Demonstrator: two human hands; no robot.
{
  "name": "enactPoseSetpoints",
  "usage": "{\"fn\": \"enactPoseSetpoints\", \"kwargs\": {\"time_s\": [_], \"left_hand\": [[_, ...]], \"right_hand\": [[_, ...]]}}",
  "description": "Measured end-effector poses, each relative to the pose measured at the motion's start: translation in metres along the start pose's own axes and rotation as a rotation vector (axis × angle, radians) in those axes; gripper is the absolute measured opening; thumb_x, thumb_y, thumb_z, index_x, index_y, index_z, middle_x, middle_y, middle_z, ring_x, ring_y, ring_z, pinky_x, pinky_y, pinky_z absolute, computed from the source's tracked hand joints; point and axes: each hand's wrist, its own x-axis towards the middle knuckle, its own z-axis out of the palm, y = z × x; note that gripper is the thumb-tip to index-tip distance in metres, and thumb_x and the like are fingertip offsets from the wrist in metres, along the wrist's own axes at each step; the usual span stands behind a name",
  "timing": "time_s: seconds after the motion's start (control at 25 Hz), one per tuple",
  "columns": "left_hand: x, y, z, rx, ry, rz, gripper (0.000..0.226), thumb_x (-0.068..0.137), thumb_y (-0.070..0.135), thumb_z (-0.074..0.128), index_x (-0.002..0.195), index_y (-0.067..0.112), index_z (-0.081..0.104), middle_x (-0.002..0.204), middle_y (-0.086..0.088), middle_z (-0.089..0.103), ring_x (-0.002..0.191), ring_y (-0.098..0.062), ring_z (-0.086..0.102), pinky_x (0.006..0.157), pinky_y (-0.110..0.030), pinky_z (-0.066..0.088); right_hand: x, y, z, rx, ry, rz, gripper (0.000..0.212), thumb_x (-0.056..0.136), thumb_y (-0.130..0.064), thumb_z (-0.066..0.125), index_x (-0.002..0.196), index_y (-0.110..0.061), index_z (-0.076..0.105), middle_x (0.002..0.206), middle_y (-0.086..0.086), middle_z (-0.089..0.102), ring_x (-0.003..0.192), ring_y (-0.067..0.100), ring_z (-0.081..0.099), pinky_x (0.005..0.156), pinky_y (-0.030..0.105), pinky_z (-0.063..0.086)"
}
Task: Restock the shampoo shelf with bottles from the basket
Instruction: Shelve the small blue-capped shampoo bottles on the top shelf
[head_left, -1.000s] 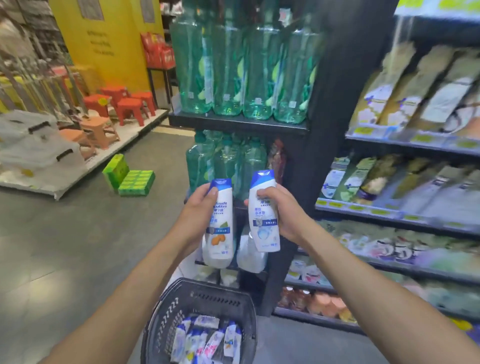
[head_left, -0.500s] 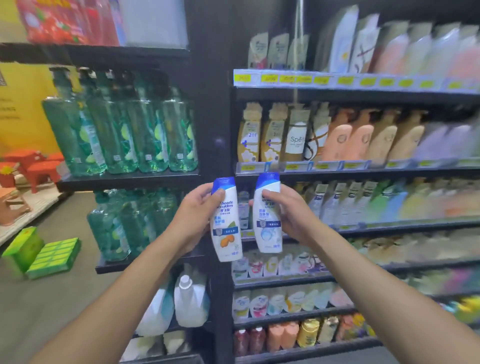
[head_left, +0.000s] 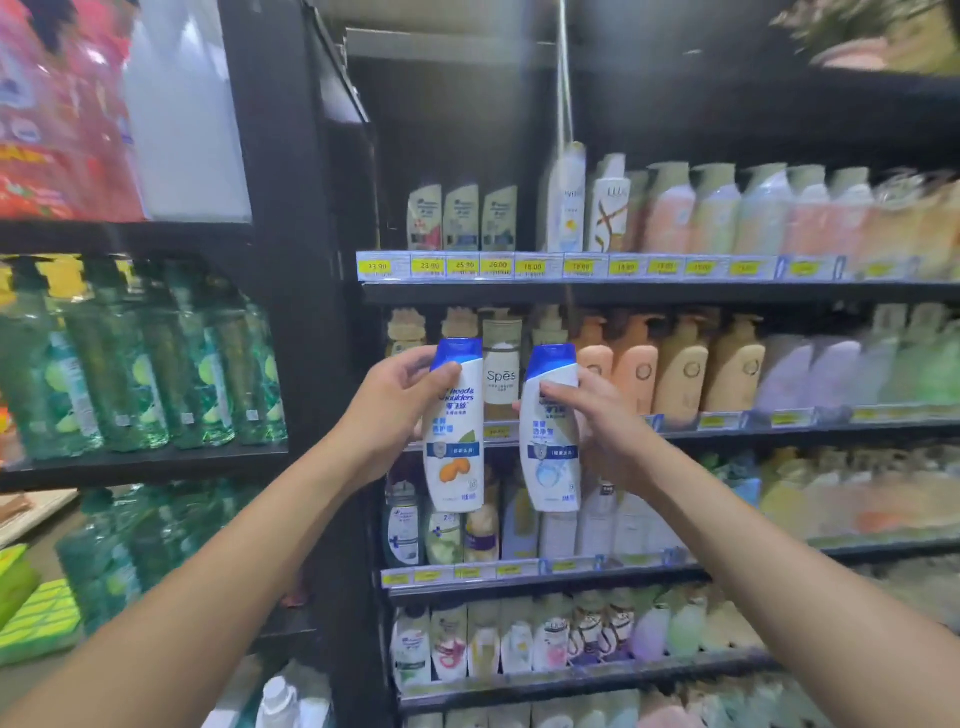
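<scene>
Two white shampoo bottles with blue caps are held up in front of the shampoo shelves, side by side and not touching each other. The almond bottle (head_left: 453, 441), with an orange nut picture low on its label, is in the left hand (head_left: 392, 410). The thumb lies across the front just under the cap and the other fingers curl round the back. The blue bottle (head_left: 549, 457), with a pale blue picture on its label, is in the right hand (head_left: 597, 421), whose fingers wrap over the front just below the cap. Both bottles are about upright, caps up, labels facing the camera, and clear of the shelves.

In the gap between them a beige Spes bottle (head_left: 501, 374) shows on the shelf behind, with orange pump bottles (head_left: 636, 371) in the same row to its right. Above that row runs a shelf rail (head_left: 519, 291) carrying yellow price tags (head_left: 497, 266), and three small pale bottles (head_left: 462, 218) stand on that upper shelf. The lower shelves hold more bottles, too blurred to tell apart.

To the left, past a black upright (head_left: 311, 364), another shelf holds tall green bottles (head_left: 156, 364), with red packs (head_left: 52, 130) above them. A green crate (head_left: 36, 618) lies on the floor at the lower left.
</scene>
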Motion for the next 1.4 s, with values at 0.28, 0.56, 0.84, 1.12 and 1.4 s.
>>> {"fn": "enactPoseSetpoints", "kwargs": {"time_s": [0.28, 0.56, 0.84, 1.12, 1.4], "left_hand": [[0.064, 0.07, 0.003, 0.08, -0.008, 0.135, 0.023, 0.105, 0.033, 0.061, 0.123, 0.024, 0.072, 0.12, -0.004, 0.078, 0.113, -0.025, 0.075, 0.088, -0.048, 0.063], [0.112, 0.104, -0.029, 0.113, 0.031, 0.236, 0.028, 0.105, 0.032, 0.061, 0.126, 0.016, 0.07, 0.12, -0.008, 0.077, 0.112, -0.027, 0.075, 0.085, -0.05, 0.064], [0.139, 0.105, -0.06, 0.151, 0.068, 0.259, 0.028, 0.107, 0.031, 0.057, 0.126, 0.014, 0.069, 0.117, -0.006, 0.078, 0.11, -0.026, 0.075, 0.086, -0.052, 0.064], [0.156, 0.105, -0.067, 0.152, 0.057, 0.276, 0.03, 0.106, 0.031, 0.057, 0.13, 0.016, 0.067, 0.117, -0.003, 0.078, 0.109, -0.021, 0.076, 0.09, -0.056, 0.063], [0.167, 0.108, -0.076, 0.151, 0.088, 0.298, 0.03, 0.103, 0.034, 0.06, 0.128, 0.017, 0.067, 0.116, -0.002, 0.079, 0.107, -0.021, 0.076, 0.091, -0.055, 0.062]], "right_hand": [[0.056, -0.081, -0.018, -0.273, -0.089, -0.161, 0.024, 0.097, -0.007, 0.065, 0.122, -0.004, 0.065, 0.112, 0.01, 0.076, 0.101, 0.022, 0.072, 0.086, 0.035, 0.055], [0.125, -0.159, -0.006, -0.467, -0.081, -0.366, 0.036, 0.096, -0.012, 0.07, 0.131, -0.006, 0.063, 0.122, 0.016, 0.073, 0.117, 0.031, 0.069, 0.104, 0.049, 0.053], [0.214, -0.205, 0.026, -0.564, 0.045, -0.478, 0.029, 0.09, -0.021, 0.081, 0.117, -0.015, 0.071, 0.102, 0.001, 0.079, 0.097, 0.014, 0.076, 0.08, 0.029, 0.061], [0.297, -0.177, 0.041, -0.822, 0.181, -0.472, 0.06, 0.079, -0.03, 0.09, 0.126, -0.007, 0.061, 0.102, 0.002, 0.074, 0.096, 0.017, 0.073, 0.08, 0.037, 0.064], [0.324, -0.146, 0.046, -0.9, 0.175, -0.381, 0.048, 0.079, -0.028, 0.089, 0.112, -0.021, 0.056, 0.09, -0.002, 0.071, 0.08, 0.012, 0.07, 0.065, 0.028, 0.06]]}}
